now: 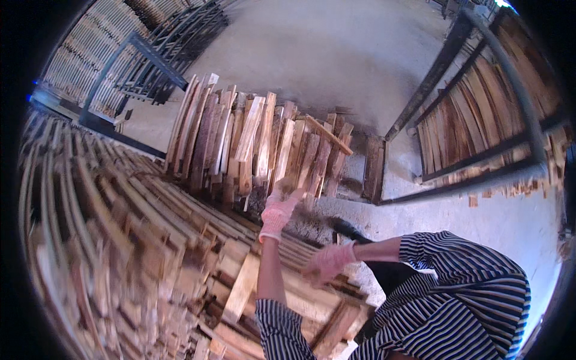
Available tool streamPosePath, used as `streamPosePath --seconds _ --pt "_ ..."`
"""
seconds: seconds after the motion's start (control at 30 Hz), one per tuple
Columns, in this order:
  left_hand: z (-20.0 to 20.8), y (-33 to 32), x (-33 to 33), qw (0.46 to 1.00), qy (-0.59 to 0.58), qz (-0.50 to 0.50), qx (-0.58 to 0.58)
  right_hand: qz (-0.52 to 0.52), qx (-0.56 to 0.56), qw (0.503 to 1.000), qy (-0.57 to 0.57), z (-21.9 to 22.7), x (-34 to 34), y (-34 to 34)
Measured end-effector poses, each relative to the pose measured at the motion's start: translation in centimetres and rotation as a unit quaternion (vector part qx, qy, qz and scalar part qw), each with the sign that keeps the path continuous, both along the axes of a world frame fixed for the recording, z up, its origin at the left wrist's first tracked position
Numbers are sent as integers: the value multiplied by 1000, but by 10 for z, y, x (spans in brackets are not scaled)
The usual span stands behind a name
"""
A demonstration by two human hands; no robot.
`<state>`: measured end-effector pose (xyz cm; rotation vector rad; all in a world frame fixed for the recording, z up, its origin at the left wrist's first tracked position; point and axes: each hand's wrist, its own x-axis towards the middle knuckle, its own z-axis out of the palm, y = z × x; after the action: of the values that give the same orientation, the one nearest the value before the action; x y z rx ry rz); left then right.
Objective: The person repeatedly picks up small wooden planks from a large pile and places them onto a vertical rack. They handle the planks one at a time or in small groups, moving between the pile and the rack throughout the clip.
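Observation:
My left hand (279,215), in a pink knitted glove, reaches out to the near ends of a row of rough wooden boards (249,129). Its thumb and fingers look spread apart. Blur hides whether the fingertips touch a board. My right hand (329,264), gloved the same way, hovers lower down over the near edge of a stack of planks (240,288). Motion smears its fingers, and no held thing can be made out there.
Long stacked wood strips (120,210) fill the left side. A dark metal frame rack (480,168) holding boards stands at the right. More metal racks (174,48) and stacked slats (84,66) are at the far left. Concrete floor (312,48) lies beyond the board row.

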<state>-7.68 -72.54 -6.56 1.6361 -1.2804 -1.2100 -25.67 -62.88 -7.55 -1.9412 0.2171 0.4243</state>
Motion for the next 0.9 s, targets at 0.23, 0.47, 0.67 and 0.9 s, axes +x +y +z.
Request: streamPosePath --seconds 0.23,0.47,0.67,0.9 --pt "-254 -78 12 965 3 77 251 -439 -341 792 254 -203 -71 -276" --pt "-370 -122 0 957 -21 113 268 -489 -325 748 308 -354 -112 -403" --pt "-397 -146 -28 966 -168 42 189 -671 78 719 160 -364 -138 -370" --pt "-381 -163 -51 898 -315 7 306 -725 270 616 147 -447 -133 -301"
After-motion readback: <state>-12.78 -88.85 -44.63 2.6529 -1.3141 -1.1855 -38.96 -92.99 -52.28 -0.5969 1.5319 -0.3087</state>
